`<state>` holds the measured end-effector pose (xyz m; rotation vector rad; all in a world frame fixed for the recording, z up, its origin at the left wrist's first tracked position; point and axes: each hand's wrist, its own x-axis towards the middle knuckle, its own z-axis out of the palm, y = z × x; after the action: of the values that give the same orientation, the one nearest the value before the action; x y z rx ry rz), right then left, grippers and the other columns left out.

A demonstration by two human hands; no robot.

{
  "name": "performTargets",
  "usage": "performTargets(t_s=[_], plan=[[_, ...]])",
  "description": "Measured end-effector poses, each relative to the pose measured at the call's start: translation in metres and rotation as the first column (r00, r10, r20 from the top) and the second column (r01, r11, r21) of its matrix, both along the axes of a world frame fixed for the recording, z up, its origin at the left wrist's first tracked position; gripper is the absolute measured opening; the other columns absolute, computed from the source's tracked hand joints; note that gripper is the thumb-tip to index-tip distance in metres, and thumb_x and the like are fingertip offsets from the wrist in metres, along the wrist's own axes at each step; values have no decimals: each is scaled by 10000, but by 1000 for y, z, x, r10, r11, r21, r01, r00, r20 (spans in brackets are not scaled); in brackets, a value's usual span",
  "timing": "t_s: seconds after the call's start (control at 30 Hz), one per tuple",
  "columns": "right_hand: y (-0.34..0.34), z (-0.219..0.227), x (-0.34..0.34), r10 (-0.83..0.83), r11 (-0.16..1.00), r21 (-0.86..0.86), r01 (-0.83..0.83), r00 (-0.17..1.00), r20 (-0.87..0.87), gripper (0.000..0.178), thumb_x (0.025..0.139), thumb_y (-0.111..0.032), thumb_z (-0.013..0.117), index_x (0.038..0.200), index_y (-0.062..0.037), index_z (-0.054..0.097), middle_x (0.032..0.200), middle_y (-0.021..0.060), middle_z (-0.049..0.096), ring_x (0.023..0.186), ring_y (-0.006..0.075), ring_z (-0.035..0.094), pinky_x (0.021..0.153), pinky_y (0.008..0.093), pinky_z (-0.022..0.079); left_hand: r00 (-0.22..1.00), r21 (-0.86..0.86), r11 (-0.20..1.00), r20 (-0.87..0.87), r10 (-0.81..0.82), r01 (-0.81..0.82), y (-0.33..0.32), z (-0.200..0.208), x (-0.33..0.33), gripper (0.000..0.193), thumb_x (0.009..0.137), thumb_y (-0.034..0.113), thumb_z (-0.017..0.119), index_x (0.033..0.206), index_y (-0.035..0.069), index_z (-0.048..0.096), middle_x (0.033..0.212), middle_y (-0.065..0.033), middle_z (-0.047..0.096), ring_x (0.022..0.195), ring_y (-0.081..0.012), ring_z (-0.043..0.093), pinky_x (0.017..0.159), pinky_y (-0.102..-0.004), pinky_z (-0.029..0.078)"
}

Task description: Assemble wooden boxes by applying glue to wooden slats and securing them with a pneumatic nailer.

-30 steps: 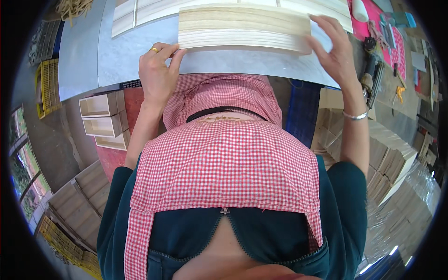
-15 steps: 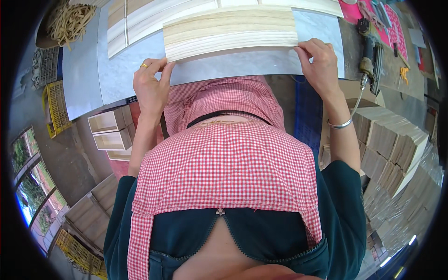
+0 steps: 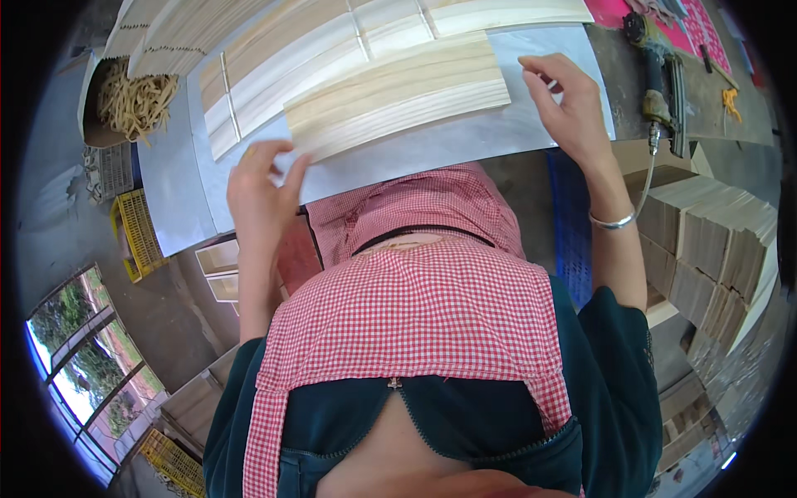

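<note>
A pale wooden board [image 3: 407, 95] with ridged lines along its near side lies on the grey marbled tabletop [image 3: 498, 133]. My left hand [image 3: 261, 187] is at its near left corner, thumb and fingers apart; whether the thumb touches the corner I cannot tell. Past the right end, my right hand [image 3: 573, 108] hovers free of the wood, its fingers loosely bent and spread from the thumb, holding nothing. Behind the board lie bundles of wooden boards [image 3: 290, 70] bound with pale bands, partly covered by it.
Right of the tabletop lies a nail gun [image 3: 656, 83] with an air hose. At the left stands a box of tan strips [image 3: 137, 104], with stacked boards [image 3: 187, 37] beyond. Yellow crates [image 3: 141, 232] stand below left, stacked wood pieces [image 3: 706, 241] on the right.
My right hand has let go of the board's right end and moved off it. The left hand's grip has loosened at the left corner. The whole view has tilted.
</note>
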<state>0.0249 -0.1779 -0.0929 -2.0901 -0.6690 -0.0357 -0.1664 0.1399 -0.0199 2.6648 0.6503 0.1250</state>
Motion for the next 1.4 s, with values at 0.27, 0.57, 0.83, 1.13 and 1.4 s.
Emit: performTargets(t_s=[0.27, 0.57, 0.83, 1.13, 1.4], plan=[[54, -23, 16, -212, 977, 53, 207, 967, 139, 174, 879, -76, 732, 1035, -3, 748, 893, 54, 671, 726, 160, 610, 687, 270, 503, 712, 179, 728, 155, -685, 661, -79, -42, 123, 471, 655, 323, 898, 955, 108, 607, 1471, -153, 509, 1319, -352, 467, 1114, -470, 332], [66, -25, 10, -292, 942, 177, 286, 956, 5, 145, 872, -67, 733, 1003, -4, 741, 896, 68, 676, 733, 165, 620, 681, 273, 515, 706, 40, 716, 141, -694, 697, -87, -49, 146, 423, 619, 252, 879, 894, 108, 592, 1358, -163, 559, 1340, -362, 459, 1095, -490, 330], [72, -23, 8, -337, 929, 168, 330, 941, 16, 118, 873, -53, 711, 978, -2, 729, 888, 78, 676, 745, 177, 624, 688, 280, 518, 701, -20, 715, 216, -680, 699, -88, -59, 146, 399, 592, 225, 872, 847, 123, 582, 1190, -141, 588, 1345, -356, 461, 1080, -482, 338], [41, -13, 0, -206, 956, 193, 223, 973, -105, 163, 879, -19, 679, 1035, 0, 722, 919, 56, 699, 739, 171, 588, 697, 256, 479, 693, -43, 723, 329, -642, 690, -86, -71, 147, 325, 580, 254, 804, 789, 113, 600, 1100, -180, 590, 1301, -373, 466, 1058, -475, 339], [10, -1, -50, -157, 987, -25, 156, 986, -46, 148, 842, 36, 711, 984, 8, 737, 895, 58, 701, 736, 160, 589, 668, 260, 472, 711, 12, 739, 266, -651, 673, -87, -69, 147, 353, 569, 239, 822, 775, 113, 564, 1164, -149, 593, 1303, -357, 477, 1047, -465, 366]])
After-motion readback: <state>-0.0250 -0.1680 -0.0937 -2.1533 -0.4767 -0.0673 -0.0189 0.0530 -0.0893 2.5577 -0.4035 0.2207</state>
